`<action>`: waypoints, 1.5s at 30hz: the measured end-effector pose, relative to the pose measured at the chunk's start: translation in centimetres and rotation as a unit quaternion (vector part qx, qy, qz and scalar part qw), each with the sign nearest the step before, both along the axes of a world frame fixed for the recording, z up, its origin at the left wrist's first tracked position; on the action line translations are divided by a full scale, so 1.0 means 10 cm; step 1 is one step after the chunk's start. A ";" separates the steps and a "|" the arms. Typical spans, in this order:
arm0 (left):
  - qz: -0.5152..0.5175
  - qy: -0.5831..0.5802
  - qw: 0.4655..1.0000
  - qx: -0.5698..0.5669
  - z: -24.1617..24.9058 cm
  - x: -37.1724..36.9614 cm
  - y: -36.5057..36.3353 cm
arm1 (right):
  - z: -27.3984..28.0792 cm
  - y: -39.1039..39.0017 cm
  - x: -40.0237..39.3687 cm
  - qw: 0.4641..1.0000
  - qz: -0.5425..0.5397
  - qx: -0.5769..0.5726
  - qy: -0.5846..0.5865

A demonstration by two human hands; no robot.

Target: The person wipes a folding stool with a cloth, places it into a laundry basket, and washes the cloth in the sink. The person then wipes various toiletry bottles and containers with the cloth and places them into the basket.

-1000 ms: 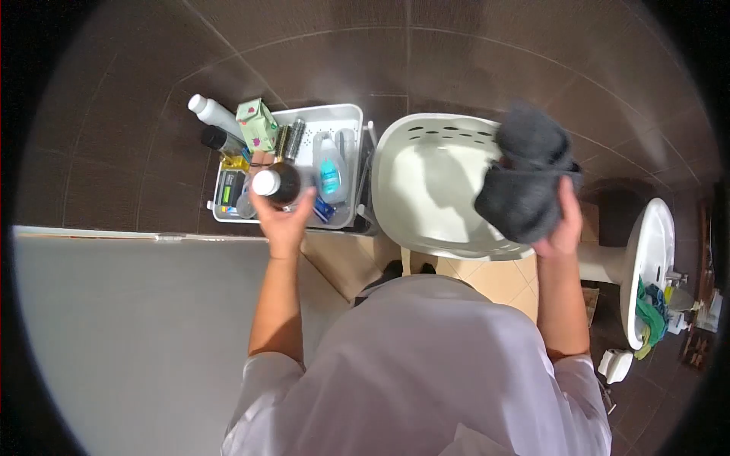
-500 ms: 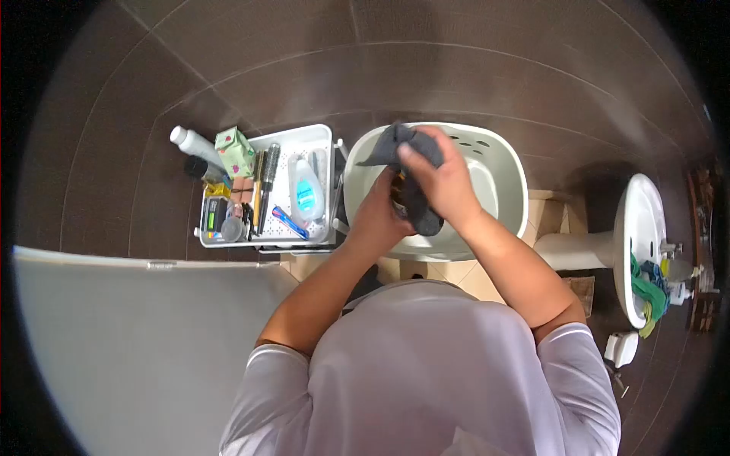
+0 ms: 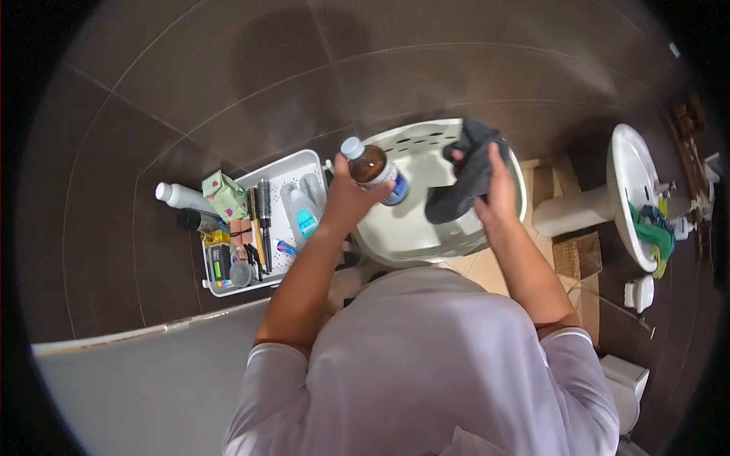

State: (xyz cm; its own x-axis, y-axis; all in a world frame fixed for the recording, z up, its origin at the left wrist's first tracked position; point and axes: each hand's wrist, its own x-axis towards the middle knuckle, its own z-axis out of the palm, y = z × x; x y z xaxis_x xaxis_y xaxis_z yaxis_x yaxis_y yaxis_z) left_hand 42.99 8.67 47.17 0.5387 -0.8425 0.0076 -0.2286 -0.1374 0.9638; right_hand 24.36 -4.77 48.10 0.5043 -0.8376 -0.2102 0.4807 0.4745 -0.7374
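My left hand [image 3: 352,199] is wrapped round a brown bottle [image 3: 369,164] with a white cap and a blue-and-white label. The bottle leans, cap toward the upper left, over the left side of a white laundry basket [image 3: 411,247]. A dark grey cloth [image 3: 470,178] hangs folded in my right hand [image 3: 498,190], over the basket's right side. My right thumb and fingers close on the cloth, and some fingertips show through its fold. Between the two hands the pale inside of the basket is visible.
Left of the basket stands a white tray [image 3: 285,163] with hairbrushes [image 3: 264,209], a clear bottle with a blue label [image 3: 306,216] and a green box [image 3: 223,194]. A white washbasin [image 3: 635,163] with cloths [image 3: 654,232] is at right. A dark tiled wall [image 3: 426,68] rises behind.
The hands have moved apart. The cloth has come away from the bottle and shifted right with my right hand; the bottle now shows fully in my left. The view has turned slightly.
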 end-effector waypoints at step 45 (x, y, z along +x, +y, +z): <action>0.065 -0.137 0.988 0.009 -1.37 0.15 -0.70 | -0.43 0.03 -1.79 0.968 -0.201 0.088 0.119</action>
State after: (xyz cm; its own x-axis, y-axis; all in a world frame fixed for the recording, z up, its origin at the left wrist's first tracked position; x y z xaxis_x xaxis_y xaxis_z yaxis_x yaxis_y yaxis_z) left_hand 44.50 1.66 33.46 0.6217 -0.7679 0.1544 -0.4604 -0.1987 0.8652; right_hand 6.44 -4.48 43.85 0.0643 -0.8966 -0.4381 0.4788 0.4129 -0.7748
